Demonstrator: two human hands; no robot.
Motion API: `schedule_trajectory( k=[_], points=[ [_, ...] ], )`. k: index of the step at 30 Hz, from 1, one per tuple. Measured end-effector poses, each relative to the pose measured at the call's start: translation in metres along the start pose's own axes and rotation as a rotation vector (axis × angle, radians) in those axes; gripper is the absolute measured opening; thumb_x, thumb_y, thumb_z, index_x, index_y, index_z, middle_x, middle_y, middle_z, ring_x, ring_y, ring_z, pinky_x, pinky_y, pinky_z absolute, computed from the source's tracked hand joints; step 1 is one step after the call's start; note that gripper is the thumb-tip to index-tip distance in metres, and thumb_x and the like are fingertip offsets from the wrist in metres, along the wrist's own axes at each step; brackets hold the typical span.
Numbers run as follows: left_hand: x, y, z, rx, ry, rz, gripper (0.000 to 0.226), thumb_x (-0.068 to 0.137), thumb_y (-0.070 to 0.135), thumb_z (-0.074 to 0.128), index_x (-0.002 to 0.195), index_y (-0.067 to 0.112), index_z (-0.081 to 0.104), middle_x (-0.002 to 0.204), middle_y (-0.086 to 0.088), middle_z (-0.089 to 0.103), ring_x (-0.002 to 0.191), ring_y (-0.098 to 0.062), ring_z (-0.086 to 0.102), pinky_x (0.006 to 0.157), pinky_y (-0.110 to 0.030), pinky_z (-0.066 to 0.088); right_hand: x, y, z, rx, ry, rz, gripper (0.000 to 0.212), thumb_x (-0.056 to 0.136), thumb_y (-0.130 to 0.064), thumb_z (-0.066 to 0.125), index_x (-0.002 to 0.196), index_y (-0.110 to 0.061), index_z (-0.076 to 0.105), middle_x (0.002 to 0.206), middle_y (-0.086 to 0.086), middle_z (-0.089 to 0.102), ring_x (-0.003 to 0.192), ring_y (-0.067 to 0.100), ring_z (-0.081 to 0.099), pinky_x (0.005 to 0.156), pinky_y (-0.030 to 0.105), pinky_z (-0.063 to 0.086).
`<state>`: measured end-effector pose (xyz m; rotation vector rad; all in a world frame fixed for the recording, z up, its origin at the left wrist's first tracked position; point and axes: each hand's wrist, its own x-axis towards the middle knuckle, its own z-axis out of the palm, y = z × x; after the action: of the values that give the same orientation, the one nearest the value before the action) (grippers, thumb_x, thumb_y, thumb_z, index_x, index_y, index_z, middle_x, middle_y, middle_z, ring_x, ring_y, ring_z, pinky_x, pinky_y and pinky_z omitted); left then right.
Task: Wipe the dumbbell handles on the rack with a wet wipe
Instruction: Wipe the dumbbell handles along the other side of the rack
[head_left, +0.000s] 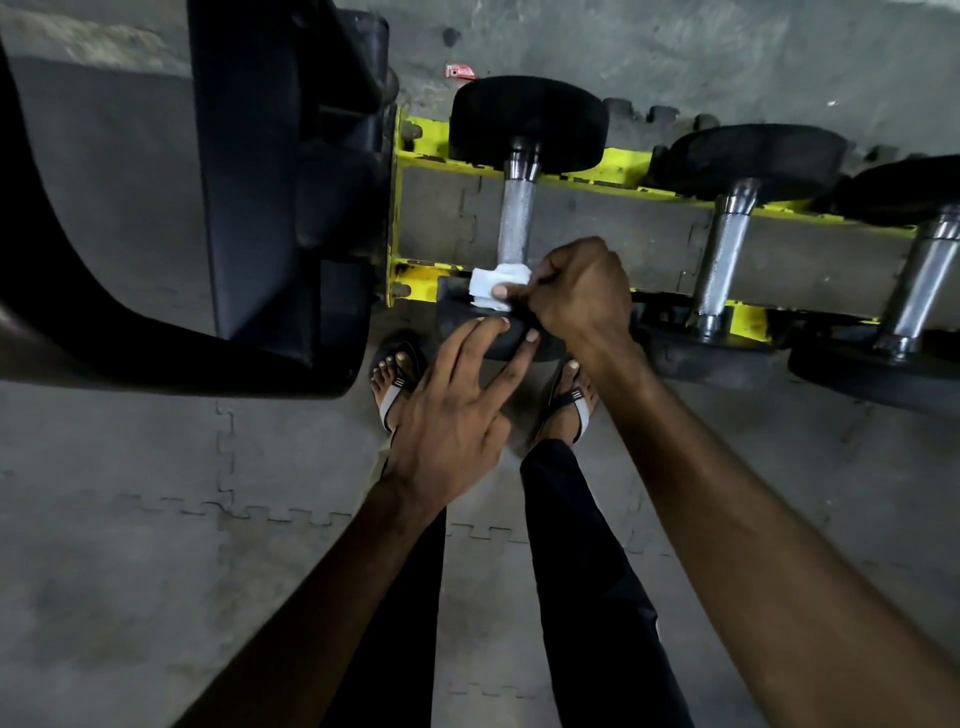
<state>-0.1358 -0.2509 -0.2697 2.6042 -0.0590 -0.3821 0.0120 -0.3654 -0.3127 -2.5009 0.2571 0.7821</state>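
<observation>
A yellow rack (421, 283) carries three black dumbbells with knurled steel handles. My right hand (576, 291) grips a white wet wipe (491, 288) wrapped round the near end of the leftmost dumbbell's handle (515, 218). My left hand (452, 410) lies with straight fingers on the near black weight (501, 340) of that same dumbbell. The middle dumbbell's handle (722, 254) and the right dumbbell's handle (924, 275) are bare, with no hand near them.
A large black machine part (280, 171) stands close on the left of the rack. My feet in sandals (395, 384) stand on grey interlocking floor mats (156, 519) just below the rack. A small red wrapper (460, 71) lies on the floor behind.
</observation>
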Motion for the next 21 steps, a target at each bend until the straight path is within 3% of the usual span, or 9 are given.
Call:
schedule_trajectory(
  k=[3,6,11,15,17,19,21],
  points=[
    [-0.001,0.000,0.001,-0.004,0.010,0.000,0.082,0.077,0.008,0.064,0.155,0.022,0.044,0.155,-0.013,0.040,0.145,-0.031,0.033,0.084,-0.036,0.054,0.001,0.009,0.002,0.226,-0.040,0.017,0.034,0.063,-0.039,0.091,0.065,-0.017,0.066,0.065,-0.006,0.067,0.059,0.009,0.061,0.063,0.032,0.055],
    [-0.001,-0.001,0.004,-0.021,0.027,0.007,0.082,0.077,0.007,0.062,0.155,0.020,0.044,0.154,-0.012,0.036,0.145,-0.031,0.032,0.089,-0.038,0.053,0.000,0.015,0.006,0.365,-0.040,0.055,0.026,0.068,-0.027,0.090,0.074,-0.017,0.066,0.072,-0.003,0.069,0.064,0.009,0.062,0.069,0.031,0.056],
    [-0.001,-0.001,0.003,-0.038,0.030,0.011,0.080,0.078,0.005,0.063,0.155,0.019,0.045,0.153,-0.011,0.033,0.144,-0.030,0.031,0.078,-0.034,0.057,0.005,0.007,0.006,0.409,-0.022,0.042,0.019,0.083,-0.022,0.079,0.092,-0.008,0.070,0.082,0.000,0.068,0.072,0.008,0.061,0.065,0.014,0.047],
    [0.000,-0.002,0.003,-0.032,0.025,0.016,0.081,0.077,0.005,0.062,0.155,0.019,0.045,0.153,-0.010,0.031,0.143,-0.030,0.030,0.076,-0.031,0.056,0.026,-0.024,-0.004,0.549,-0.025,0.125,0.018,0.095,-0.026,0.064,0.100,-0.010,0.071,0.088,-0.002,0.067,0.078,0.009,0.062,0.070,0.019,0.045],
    [0.000,-0.002,0.003,-0.027,0.031,0.018,0.080,0.077,0.006,0.063,0.155,0.019,0.045,0.152,-0.011,0.031,0.143,-0.030,0.030,0.079,-0.029,0.053,0.043,-0.042,-0.011,0.600,-0.098,0.259,0.024,0.100,-0.027,0.054,0.085,-0.012,0.065,0.087,-0.002,0.064,0.072,0.008,0.058,0.069,0.019,0.045],
    [0.000,-0.002,0.003,-0.019,0.029,0.017,0.081,0.077,0.006,0.064,0.155,0.019,0.045,0.152,-0.011,0.032,0.142,-0.029,0.031,0.082,-0.028,0.050,0.058,-0.050,-0.011,0.875,-0.253,0.359,0.035,0.104,-0.023,0.044,0.076,-0.010,0.062,0.082,0.005,0.068,0.071,0.016,0.063,0.071,0.026,0.050],
    [0.000,-0.001,0.003,-0.013,0.024,0.012,0.082,0.077,0.006,0.065,0.155,0.019,0.044,0.153,-0.011,0.034,0.143,-0.029,0.031,0.080,-0.028,0.050,0.067,-0.047,-0.002,1.255,-0.335,0.399,0.036,0.107,-0.021,0.034,0.092,-0.005,0.062,0.083,0.011,0.071,0.076,0.025,0.068,0.076,0.032,0.055]
  ],
)
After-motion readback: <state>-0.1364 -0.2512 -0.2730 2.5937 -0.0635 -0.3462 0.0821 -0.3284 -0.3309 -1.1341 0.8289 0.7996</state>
